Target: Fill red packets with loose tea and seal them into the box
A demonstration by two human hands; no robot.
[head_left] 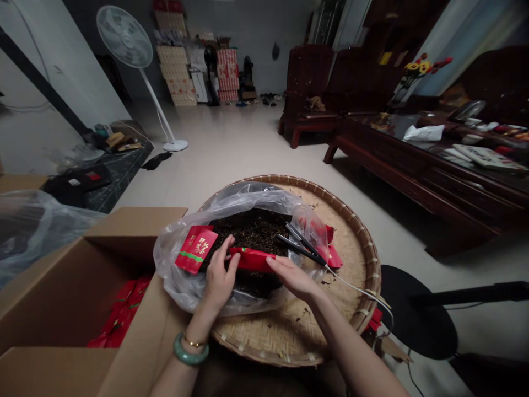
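Between my two hands a small red tea packet [253,260] lies sideways over the dark loose tea leaves [252,227]. My left hand [220,274] grips its left end with thumb and fingers. The right end is pinched by my right hand [291,274]. The leaves fill a clear plastic bag [176,286] spread out on a round woven bamboo tray [289,342]. Left of my left hand, red packets [196,249] with gold writing and a green stripe rest on the bag. A black hair straightener-like clamp [306,248] lies with its jaws apart beyond my right hand.
An open cardboard box [136,226] at left contains several red packets [124,311]. More red packaging [334,255] is at the tray's right, crossed by the clamp's white cord [351,285]. A black round stand base [417,311] is on the floor; a dark wooden table [388,149] stands further right.
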